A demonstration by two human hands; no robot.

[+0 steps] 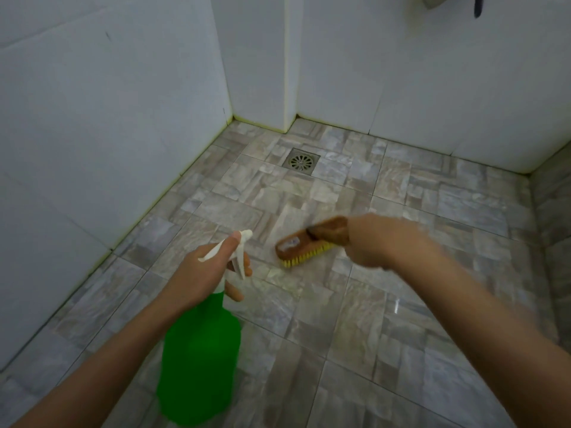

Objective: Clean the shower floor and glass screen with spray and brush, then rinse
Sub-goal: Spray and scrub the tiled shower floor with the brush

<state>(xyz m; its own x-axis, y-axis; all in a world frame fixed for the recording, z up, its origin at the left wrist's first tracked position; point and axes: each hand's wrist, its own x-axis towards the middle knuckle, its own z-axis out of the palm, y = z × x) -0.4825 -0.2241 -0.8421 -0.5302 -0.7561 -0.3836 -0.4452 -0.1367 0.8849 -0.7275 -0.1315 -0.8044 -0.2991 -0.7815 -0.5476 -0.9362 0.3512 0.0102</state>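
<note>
My left hand (pixel 210 270) grips the white trigger head of a green spray bottle (pixel 200 359), nozzle aimed forward over the floor. My right hand (pixel 380 242), blurred, holds the handle of a brown wooden scrub brush (pixel 304 244) with yellow bristles. The bristles point down at the grey-brown tiled shower floor (pixel 386 319), at or just above it, in front of the nozzle. No glass screen is recognisable in this view.
A square metal floor drain (pixel 301 161) lies near the far wall. White tiled walls (pixel 108 118) close in the left and back, with a protruding corner column (pixel 289 72). A wet glint shows on the floor at right (pixel 397 305).
</note>
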